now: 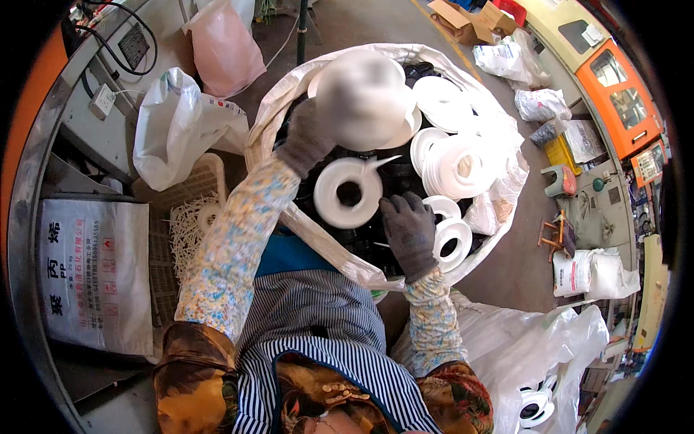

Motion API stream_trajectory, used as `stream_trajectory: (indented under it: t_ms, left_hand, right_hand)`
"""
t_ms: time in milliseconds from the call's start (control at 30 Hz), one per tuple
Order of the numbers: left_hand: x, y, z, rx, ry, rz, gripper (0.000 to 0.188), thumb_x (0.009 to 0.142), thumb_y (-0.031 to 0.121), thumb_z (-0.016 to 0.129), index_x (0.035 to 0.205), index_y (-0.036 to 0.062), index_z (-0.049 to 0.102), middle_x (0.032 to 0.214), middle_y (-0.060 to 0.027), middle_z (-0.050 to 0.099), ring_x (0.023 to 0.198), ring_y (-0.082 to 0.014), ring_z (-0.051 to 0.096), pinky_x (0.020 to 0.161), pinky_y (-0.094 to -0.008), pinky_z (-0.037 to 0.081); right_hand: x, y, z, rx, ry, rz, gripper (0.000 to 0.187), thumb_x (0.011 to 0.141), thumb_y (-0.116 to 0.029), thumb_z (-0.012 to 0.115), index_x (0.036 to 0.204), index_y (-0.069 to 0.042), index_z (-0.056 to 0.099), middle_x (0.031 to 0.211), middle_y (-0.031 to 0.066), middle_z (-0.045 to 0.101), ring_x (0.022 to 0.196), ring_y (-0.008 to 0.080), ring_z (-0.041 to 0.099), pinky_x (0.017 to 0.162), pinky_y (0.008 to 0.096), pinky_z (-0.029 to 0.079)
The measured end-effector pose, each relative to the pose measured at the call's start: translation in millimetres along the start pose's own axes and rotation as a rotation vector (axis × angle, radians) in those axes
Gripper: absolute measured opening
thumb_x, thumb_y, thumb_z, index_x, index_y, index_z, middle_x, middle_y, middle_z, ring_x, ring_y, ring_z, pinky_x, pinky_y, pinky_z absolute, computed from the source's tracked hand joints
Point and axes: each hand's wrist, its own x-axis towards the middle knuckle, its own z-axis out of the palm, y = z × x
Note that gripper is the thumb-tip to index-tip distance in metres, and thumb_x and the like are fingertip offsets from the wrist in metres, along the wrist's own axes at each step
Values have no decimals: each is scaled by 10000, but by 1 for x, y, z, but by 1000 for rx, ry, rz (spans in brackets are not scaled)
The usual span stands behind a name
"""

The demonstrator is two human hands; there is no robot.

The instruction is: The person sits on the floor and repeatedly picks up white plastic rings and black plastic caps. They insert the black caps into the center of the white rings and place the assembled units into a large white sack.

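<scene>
My left hand [307, 141], in a dark grey glove, reaches to the left side of a pile of white discs in a big white woven sack [271, 119]. A blurred patch covers its fingertips and whatever they touch. Nearer to me lies a white ring [329, 206] with a thin pointed strip at its upper right. My right hand [410, 235], gloved alike, is over black parts [394, 172] with its fingers curled down; what they hold, if anything, is hidden. Beside it are smaller white rings [454, 242], and beyond these a stack of white rings [452, 168].
To the left stand a basket [217, 173] of thin white sticks [189, 235], a printed white sack [97, 271] and an open plastic bag [170, 130]. A clear bag [506, 347] with white rings is at the lower right. A small wooden stool [558, 235] stands right, before orange machines [614, 94].
</scene>
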Motion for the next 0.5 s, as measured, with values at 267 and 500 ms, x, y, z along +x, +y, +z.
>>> stream_trajectory:
  t_ms: [267, 500]
  left_hand:
    - [-151, 33, -63, -300, -4, -258, 360, 1009, 166, 592, 1335, 28, 532, 1262, -171, 615, 1165, -223, 626, 984, -335, 536]
    - [-200, 67, -60, -533, -90, -491, 536, 936, 38, 661, 1421, 176, 479, 1379, -239, 513, 1253, -365, 577, 992, -431, 551]
  right_hand:
    - [30, 17, 13, -293, -27, 235, 226, 886, -147, 608, 1106, -122, 654, 938, 68, 682, 905, 273, 653, 758, 429, 522]
    - [37, -56, -35, 899, 175, 184, 218, 895, -63, 662, 1112, -58, 674, 1059, 144, 703, 960, 341, 678, 864, 421, 539]
